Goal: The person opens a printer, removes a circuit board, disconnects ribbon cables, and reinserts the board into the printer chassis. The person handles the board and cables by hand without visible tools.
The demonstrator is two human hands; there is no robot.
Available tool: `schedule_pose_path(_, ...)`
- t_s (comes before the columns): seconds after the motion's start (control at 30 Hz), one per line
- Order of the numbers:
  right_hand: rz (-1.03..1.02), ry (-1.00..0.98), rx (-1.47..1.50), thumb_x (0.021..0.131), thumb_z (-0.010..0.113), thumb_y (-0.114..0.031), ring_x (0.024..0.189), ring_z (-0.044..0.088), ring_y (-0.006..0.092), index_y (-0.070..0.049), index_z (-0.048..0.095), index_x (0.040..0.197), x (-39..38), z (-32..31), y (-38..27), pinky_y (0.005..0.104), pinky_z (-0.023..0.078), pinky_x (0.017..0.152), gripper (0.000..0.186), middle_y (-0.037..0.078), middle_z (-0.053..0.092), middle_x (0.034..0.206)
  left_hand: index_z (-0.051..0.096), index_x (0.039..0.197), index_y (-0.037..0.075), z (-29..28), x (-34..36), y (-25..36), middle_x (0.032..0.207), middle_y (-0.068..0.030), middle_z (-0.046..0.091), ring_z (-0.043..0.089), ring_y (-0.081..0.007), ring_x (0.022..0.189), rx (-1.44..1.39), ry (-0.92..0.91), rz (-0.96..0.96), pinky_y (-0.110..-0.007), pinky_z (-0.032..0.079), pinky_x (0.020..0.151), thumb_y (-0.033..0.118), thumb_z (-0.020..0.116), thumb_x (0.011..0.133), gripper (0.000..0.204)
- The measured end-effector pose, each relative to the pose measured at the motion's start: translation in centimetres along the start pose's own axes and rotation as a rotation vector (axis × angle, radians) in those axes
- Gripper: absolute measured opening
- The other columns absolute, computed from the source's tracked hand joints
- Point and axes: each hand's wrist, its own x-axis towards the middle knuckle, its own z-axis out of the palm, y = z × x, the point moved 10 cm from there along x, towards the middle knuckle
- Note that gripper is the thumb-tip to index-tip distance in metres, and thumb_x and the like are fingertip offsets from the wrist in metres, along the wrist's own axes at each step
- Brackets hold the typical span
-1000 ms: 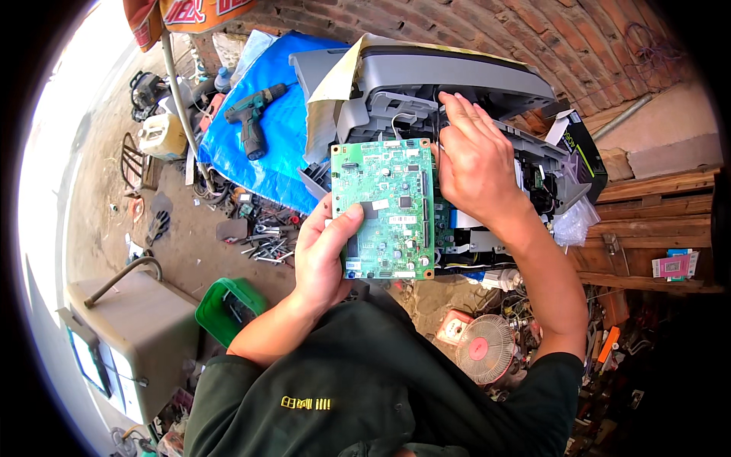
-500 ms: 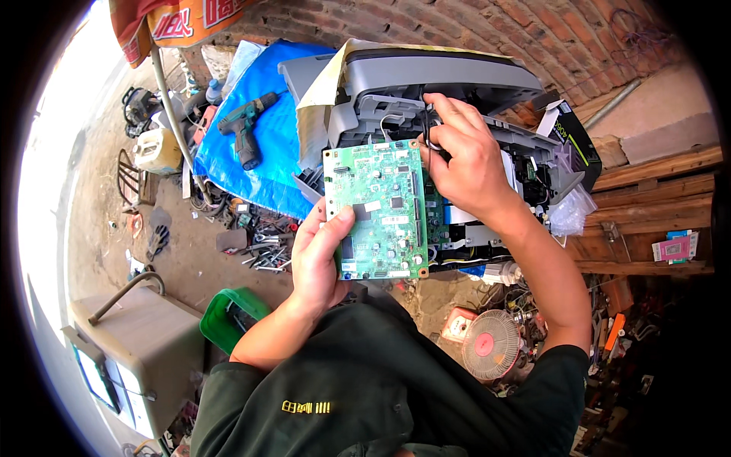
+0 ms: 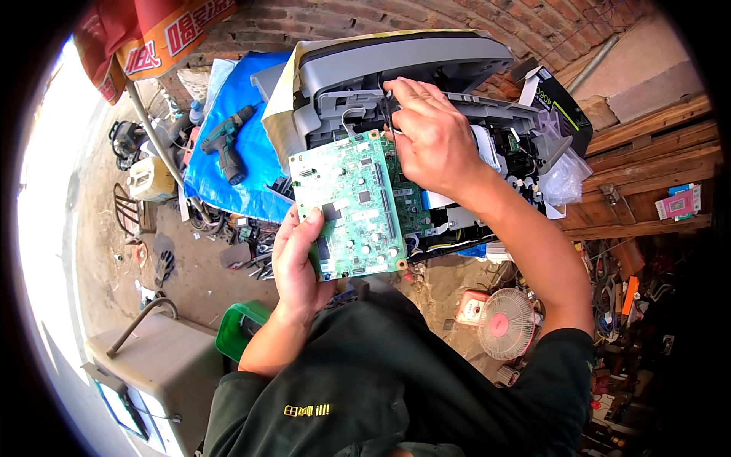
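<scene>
My left hand [image 3: 297, 251] grips a green circuit board [image 3: 343, 198] by its left edge, thumb on the face. The board is slightly tilted in front of an opened grey machine [image 3: 396, 61], perhaps a printer, with exposed boards, cables and brackets. Above and right of the board, my right hand [image 3: 430, 137] has its fingers closed on a thin black cable [image 3: 391, 114] inside the machine, below the raised grey upper section. A pale ribbon or wire [image 3: 349, 114] runs down behind the board's top edge. A pale yellow sheet [image 3: 280, 114] drapes over the machine's left side.
A cordless drill [image 3: 225, 145] lies on a blue tarp [image 3: 213, 190] at left, near a jerrycan [image 3: 148, 181]. A brick wall [image 3: 571, 30] rises behind. Wooden planks [image 3: 624, 206], a fan [image 3: 506, 324], a green bin [image 3: 228, 331], a beige appliance [image 3: 152, 365] and scattered parts surround me.
The view has shifted slightly. The board and both hands sit further left in the picture, the right hand somewhat higher too, and the board is more tilted. Both hands keep their grips.
</scene>
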Motion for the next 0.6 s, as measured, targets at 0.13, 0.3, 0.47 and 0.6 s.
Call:
schedule_pose_path(0.13,-0.061,-0.068,-0.049,0.077,0.070,-0.003,0.111,0.066,0.0396,0.003,0.066,0.077,0.3,-0.2,-0.2,0.0483,0.051,0.103,0.007,0.025,0.066,0.124,0.046,0.145,-0.002,-0.2,0.1,-0.1,0.136,-0.0164,0.063,0.066,-0.0271,0.120,0.036,-0.013,-0.007,-0.042,0.055,0.103,0.020,0.055,0.102,0.049)
schedule_pose_path(0.3,-0.093,-0.146,-0.106,0.077,0.074,-0.001,0.115,0.064,0.0374,0.001,0.065,0.085,0.3,0.0,-0.4,0.0465,0.054,0.097,0.012,0.022,0.064,0.131,0.050,0.139,-0.005,-0.3,0.1,0.1,0.129,-0.0172,0.066,0.068,-0.0248,0.113,-0.010,0.012,0.014,-0.040,0.056,0.099,0.015,0.057,0.104,0.042)
schedule_pose_path(0.47,-0.098,-0.109,-0.150,0.080,0.069,-0.003,0.113,0.065,0.0378,0.001,0.064,0.084,0.3,0.1,-0.6,0.0474,0.053,0.096,0.008,0.022,0.065,0.128,0.050,0.140,-0.004,-0.3,0.2,0.1,0.131,-0.0166,0.065,0.067,-0.0253,0.116,0.022,0.019,0.022,-0.040,0.054,0.102,0.017,0.056,0.103,0.043)
schedule_pose_path(0.6,-0.100,-0.058,-0.142,0.078,0.067,-0.001,0.110,0.065,0.0404,0.002,0.063,0.081,0.3,0.2,-0.9,0.0492,0.052,0.097,0.006,0.026,0.065,0.125,0.049,0.143,-0.002,-1.2,0.4,-0.1,0.133,-0.0163,0.064,0.067,-0.0279,0.117,0.082,0.041,0.044,-0.043,0.057,0.099,0.023,0.054,0.103,0.047)
